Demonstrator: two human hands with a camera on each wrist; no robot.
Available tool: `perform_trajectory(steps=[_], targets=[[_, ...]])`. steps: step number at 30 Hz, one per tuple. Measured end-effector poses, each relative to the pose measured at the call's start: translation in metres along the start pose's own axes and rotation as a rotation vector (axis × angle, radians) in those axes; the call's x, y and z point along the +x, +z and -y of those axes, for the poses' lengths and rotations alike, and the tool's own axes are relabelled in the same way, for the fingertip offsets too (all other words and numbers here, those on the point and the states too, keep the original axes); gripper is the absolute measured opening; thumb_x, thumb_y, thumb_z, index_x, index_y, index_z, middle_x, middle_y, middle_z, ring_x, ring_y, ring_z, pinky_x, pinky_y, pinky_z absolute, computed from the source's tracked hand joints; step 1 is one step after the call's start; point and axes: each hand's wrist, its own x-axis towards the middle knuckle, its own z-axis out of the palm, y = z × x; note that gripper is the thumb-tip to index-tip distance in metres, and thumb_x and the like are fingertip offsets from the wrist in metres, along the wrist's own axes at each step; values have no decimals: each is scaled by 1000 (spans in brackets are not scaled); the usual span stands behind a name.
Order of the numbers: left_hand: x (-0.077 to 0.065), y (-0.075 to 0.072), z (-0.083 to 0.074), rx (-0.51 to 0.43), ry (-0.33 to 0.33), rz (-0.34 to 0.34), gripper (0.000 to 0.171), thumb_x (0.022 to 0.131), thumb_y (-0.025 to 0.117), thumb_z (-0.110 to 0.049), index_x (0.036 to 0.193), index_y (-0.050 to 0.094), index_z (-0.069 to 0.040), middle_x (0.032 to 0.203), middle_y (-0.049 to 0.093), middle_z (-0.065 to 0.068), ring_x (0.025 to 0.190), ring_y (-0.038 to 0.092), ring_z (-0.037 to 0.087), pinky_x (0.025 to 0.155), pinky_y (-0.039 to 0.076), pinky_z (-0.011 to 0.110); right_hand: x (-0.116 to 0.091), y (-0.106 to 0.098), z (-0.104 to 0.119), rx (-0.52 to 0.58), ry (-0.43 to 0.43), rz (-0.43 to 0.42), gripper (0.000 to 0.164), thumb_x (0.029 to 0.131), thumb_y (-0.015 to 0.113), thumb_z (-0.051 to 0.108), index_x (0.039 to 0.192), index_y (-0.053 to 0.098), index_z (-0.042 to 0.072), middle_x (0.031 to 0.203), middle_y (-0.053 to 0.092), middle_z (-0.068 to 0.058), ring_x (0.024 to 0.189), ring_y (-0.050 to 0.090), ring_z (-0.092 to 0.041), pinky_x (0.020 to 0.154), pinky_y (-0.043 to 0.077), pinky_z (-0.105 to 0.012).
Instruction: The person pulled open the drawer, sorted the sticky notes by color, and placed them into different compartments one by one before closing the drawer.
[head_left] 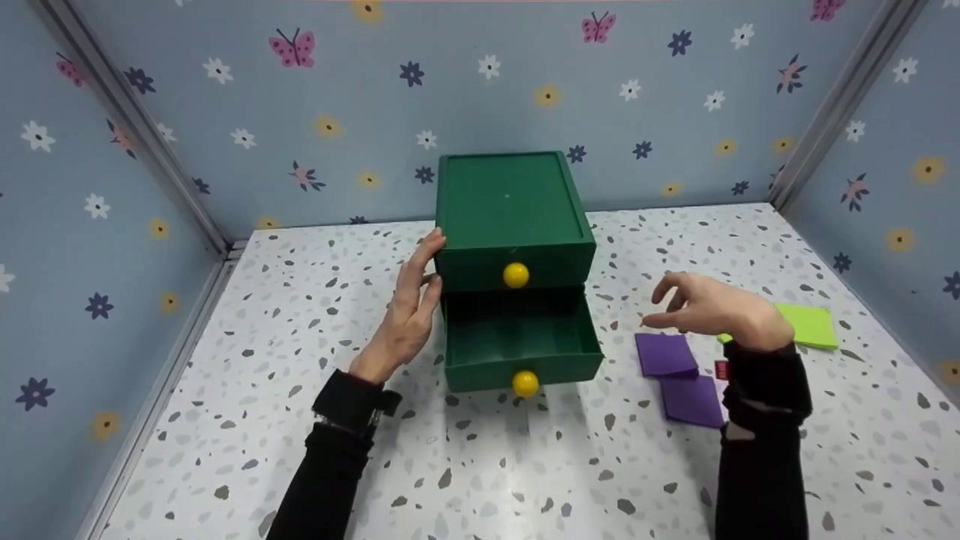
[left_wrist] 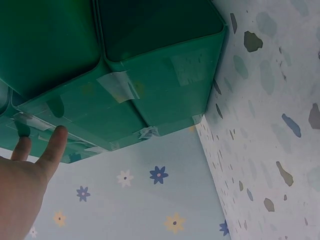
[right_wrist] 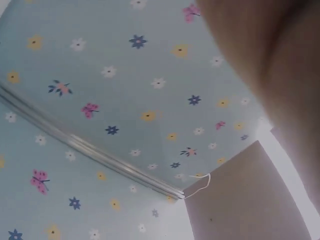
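A green two-drawer unit (head_left: 510, 202) stands near the back wall, its lower drawer (head_left: 525, 367) pulled out and the upper one closed. Each drawer front carries a round yellow knob (head_left: 516, 275). My left hand (head_left: 405, 319) rests its fingers along the unit's left side, fingertips at the top front corner. In the left wrist view, two fingers (left_wrist: 54, 150) reach up to the taped green side. My right hand (head_left: 709, 306) is above the table, right of the drawer, fingers loosely bent with nothing between them. Two purple folded squares (head_left: 666, 355) lie just below it, overlapping.
A lime green folded piece (head_left: 814, 326) lies on the speckled table (head_left: 300, 315), partly hidden behind the right hand. Flower-patterned walls (head_left: 487, 97) enclose the back and both sides, with metal strips (head_left: 142, 127) at the corners.
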Motion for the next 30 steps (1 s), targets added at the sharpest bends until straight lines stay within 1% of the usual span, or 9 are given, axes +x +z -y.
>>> perform_trajectory(steps=[3, 6, 10, 13, 18, 23, 26, 28, 30], targets=[[0, 0, 0, -4, -6, -2, 45, 100, 33, 1, 145, 28, 1, 156, 20, 16, 146, 17, 21, 107, 31, 47, 10, 0, -12, 24, 84, 50, 53, 86, 66, 41, 118, 52, 1, 97, 70, -15, 77, 63, -17, 65, 48, -28], [-1, 1, 0, -4, -12, -2, 45, 100, 33, 1, 145, 28, 0, 157, 20, 15, 146, 17, 20, 107, 32, 46, 18, 2, -20, 43, 153, 104, 61, 85, 65, 45, 123, 49, 0, 99, 68, -15, 81, 63, -19, 69, 51, -31], [-1, 2, 1, -8, -19, -1, 46, 101, 34, -1, 146, 28, -1, 157, 20, 13, 146, 17, 19, 108, 32, 45, 26, 6, -29, 59, 244, 154, 70, 83, 65, 51, 130, 45, 2, 109, 62, -18, 93, 62, -25, 76, 53, -34], [-1, 3, 1, -11, -25, -3, 46, 101, 34, -2, 147, 28, -2, 157, 21, 11, 146, 17, 19, 108, 32, 44, 32, 9, -36, 58, 304, 166, 75, 81, 65, 55, 132, 44, 4, 119, 57, -21, 101, 60, -32, 74, 53, -33], [0, 2, -1, -9, -39, 7, 46, 101, 34, -2, 146, 27, -2, 157, 20, 11, 146, 17, 19, 108, 31, 46, 41, 13, -47, -11, 389, 148, 87, 75, 65, 63, 133, 42, 4, 126, 52, -25, 98, 59, -32, 66, 49, -32], [1, 1, -1, 1, -31, 17, 46, 101, 32, 0, 146, 26, -1, 157, 18, 13, 146, 17, 21, 107, 30, 50, 48, 17, -56, -53, 439, 128, 95, 69, 67, 69, 130, 41, 1, 127, 50, -26, 103, 55, -35, 72, 49, -39], [0, 2, 12, 5, -22, 8, 47, 101, 32, 0, 147, 26, -3, 158, 18, 11, 146, 16, 20, 107, 30, 49, 50, 23, -57, -66, 455, 107, 98, 62, 70, 72, 124, 50, -1, 123, 54, -24, 99, 54, -32, 72, 48, -39], [0, 3, 21, 16, -19, 3, 47, 101, 33, -2, 148, 26, -7, 159, 18, 7, 146, 15, 18, 107, 31, 47, 50, 31, -57, -7, 498, 48, 89, 57, 78, 66, 116, 61, 1, 113, 61, -18, 90, 55, -26, 67, 47, -35], [-1, 4, 31, 23, -8, -3, 48, 102, 33, -3, 149, 26, -11, 159, 17, 4, 146, 15, 18, 107, 31, 47, 51, 36, -56, 19, 524, 22, 89, 53, 80, 65, 114, 64, 3, 110, 62, -17, 87, 54, -22, 66, 46, -33]])
